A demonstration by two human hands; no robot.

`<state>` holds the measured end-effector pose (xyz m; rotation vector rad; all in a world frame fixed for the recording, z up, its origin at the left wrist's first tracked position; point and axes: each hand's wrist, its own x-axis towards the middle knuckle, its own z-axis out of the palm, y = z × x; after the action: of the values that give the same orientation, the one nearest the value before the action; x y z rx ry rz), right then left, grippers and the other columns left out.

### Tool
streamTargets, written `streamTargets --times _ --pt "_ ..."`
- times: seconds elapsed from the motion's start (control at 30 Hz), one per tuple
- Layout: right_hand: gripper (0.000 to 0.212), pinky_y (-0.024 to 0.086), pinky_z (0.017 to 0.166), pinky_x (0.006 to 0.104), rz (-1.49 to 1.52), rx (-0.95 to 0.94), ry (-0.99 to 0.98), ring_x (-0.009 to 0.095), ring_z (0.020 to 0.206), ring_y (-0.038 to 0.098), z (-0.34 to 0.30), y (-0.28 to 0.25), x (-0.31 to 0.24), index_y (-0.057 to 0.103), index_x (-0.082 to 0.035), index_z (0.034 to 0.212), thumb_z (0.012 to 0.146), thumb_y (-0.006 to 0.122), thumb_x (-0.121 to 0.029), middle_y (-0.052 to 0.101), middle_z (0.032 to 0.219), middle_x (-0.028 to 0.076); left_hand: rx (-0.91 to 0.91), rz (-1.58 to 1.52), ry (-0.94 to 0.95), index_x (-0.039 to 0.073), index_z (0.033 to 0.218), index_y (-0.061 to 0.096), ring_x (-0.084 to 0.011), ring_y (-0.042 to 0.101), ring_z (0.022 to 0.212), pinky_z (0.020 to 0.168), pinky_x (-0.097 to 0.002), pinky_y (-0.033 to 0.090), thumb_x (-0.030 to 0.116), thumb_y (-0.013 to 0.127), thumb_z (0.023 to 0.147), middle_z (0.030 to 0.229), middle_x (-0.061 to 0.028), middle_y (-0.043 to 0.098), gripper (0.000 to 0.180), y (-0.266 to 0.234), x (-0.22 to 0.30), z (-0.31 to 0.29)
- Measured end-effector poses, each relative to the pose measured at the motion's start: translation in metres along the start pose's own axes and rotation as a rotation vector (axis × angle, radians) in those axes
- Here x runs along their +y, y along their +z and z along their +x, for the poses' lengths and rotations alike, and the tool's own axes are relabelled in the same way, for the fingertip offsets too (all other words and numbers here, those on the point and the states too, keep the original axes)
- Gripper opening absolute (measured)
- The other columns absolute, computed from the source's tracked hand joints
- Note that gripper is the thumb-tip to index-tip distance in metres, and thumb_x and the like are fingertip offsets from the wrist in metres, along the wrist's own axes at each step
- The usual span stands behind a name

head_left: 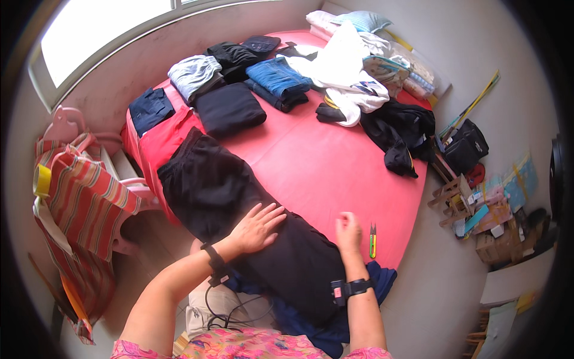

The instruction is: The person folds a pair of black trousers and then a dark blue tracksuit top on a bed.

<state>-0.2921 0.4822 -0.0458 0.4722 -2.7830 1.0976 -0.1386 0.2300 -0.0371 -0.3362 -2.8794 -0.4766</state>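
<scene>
Black trousers (286,251) lie slantwise across the near side of the bed. Their elastic waistband (190,146) is at the upper left, and the legs run down toward me. My left hand (260,228) rests flat on the trousers, fingers stretched out. Just past their right edge is my right hand (349,232), fingers curled in and no object visible in them. Small thread snips (373,240) with yellow-green handles lie on the pink sheet (335,173), right of that hand. Dark blue cloth (382,280) shows beneath the trouser legs.
Folded jeans (280,81), a folded black garment (231,109) and grey clothing (195,76) sit along the bed's far left. White clothes (341,57) and a black jacket (399,131) lie far right. A pink chair (64,124) draped with striped cloth stands left; boxes (499,242) stand right.
</scene>
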Motion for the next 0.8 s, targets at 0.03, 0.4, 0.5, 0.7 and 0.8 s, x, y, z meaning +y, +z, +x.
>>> streamTargets --times 0.03,0.4,0.5,0.7,0.8 --pt "0.024 0.047 0.077 0.0396 -0.088 -0.005 0.032 0.03 0.087 0.059 0.008 -0.014 0.027 0.059 -0.006 0.099 0.077 0.066 -0.013 0.06 0.093 0.014 0.001 -0.025 0.008 0.01 0.135 0.039 -0.0245 0.028 0.135 0.11 -0.0438 0.021 0.031 0.052 0.086 0.143 -0.0091 0.036 0.055 0.0 0.002 0.004" --pt "0.04 0.049 0.09 0.0426 -0.825 -0.291 0.731 0.036 0.116 0.049 0.032 -0.041 0.026 0.049 0.005 0.119 0.084 0.054 -0.014 0.045 0.129 0.024 0.128 -0.144 -0.008 0.011 0.127 0.049 -0.0243 0.04 0.126 0.106 -0.0377 0.03 0.027 0.055 0.084 0.132 -0.0101 0.046 0.046 0.01 -0.008 -0.004" --pt "0.038 0.049 0.089 0.0425 -0.788 -0.285 0.718 0.035 0.111 0.054 0.036 -0.038 0.039 0.05 0.006 0.117 0.085 0.052 -0.014 0.053 0.12 0.023 0.162 -0.168 -0.025 0.011 0.124 0.051 -0.0239 0.044 0.123 0.104 -0.0375 0.033 0.026 0.056 0.083 0.129 -0.0098 0.05 0.044 0.011 -0.009 -0.006" --pt "0.027 0.051 0.076 0.0426 -0.428 -0.137 0.122 0.031 0.088 0.063 0.044 -0.001 0.022 0.055 0.0 0.111 0.086 0.048 -0.008 0.063 0.095 0.02 0.25 -0.196 0.005 0.008 0.117 0.055 -0.0255 0.048 0.118 0.1 -0.038 0.037 0.022 0.059 0.079 0.122 -0.0115 0.055 0.041 0.01 -0.003 0.001" --pt "0.026 0.048 0.057 0.0308 0.286 -0.542 0.303 0.013 0.063 0.057 0.02 0.062 -0.094 0.053 -0.008 0.115 0.097 0.039 -0.019 0.058 0.075 0.012 0.234 -0.165 -0.05 0.008 0.117 0.055 -0.0254 0.049 0.117 0.1 -0.0378 0.037 0.022 0.059 0.078 0.121 -0.0117 0.055 0.041 0.015 -0.017 -0.02"
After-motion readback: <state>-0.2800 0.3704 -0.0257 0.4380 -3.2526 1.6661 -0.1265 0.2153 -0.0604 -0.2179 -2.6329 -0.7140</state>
